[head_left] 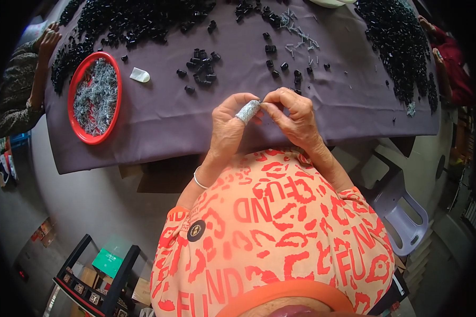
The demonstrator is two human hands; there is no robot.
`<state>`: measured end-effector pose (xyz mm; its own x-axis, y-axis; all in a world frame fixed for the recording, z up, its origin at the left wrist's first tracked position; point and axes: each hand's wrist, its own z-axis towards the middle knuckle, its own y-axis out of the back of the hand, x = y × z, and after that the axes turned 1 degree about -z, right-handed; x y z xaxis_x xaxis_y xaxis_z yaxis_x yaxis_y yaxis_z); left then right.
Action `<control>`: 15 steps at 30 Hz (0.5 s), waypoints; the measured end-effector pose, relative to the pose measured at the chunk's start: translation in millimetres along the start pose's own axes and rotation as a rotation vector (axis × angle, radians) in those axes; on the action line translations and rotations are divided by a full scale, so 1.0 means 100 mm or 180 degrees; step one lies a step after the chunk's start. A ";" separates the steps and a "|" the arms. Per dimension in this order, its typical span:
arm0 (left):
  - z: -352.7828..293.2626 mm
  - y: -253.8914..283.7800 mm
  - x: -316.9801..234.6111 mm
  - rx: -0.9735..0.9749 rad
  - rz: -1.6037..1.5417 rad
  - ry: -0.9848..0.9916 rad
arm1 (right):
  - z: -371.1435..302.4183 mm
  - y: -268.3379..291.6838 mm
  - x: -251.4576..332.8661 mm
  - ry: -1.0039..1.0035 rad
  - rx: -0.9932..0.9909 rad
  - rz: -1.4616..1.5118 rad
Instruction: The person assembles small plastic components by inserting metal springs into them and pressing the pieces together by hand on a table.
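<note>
Dark piece (261,101), tiny and mostly hidden, sits between the fingertips of both hands, just above the near edge of the desk (158,119). The left hand (226,126) has its thumb and index finger bent together in a pinch on one side of it; a silvery wrap (248,112) covers the end of one digit, apparently the thumb. The right hand (297,116) pinches from the other side, thumb and index tips closed on the piece, its remaining fingers curled. A pale bracelet (199,178) circles the left wrist.

Beyond the hands, a loose group of black parts (202,67) lies on the purple-grey cloth, with more strung out near the right hand. Farther off are scattered pale pins (300,38) and two big black heaps, one at the far left (137,21), one at the far right (396,53). On the left, a red basket (94,139) holds many grey pins (98,100), with a small white cap (139,75) just beside it. Another person's hands (48,38) show at the left edge, and a red sleeve (454,68) at the right.
</note>
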<state>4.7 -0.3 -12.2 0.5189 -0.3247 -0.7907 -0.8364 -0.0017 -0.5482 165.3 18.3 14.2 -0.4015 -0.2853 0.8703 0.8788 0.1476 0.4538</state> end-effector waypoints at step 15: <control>0.16 0.14 0.03 0.0391 -0.1239 0.0407 | 0.59 0.00 -0.29 0.0277 -0.0325 -0.3136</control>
<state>-2.8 13.6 -26.6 0.7592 -0.4368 -0.4826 -0.5513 -0.0373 -0.8335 161.9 82.7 -0.1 -0.9475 -0.3056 0.0945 0.1825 -0.2739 0.9443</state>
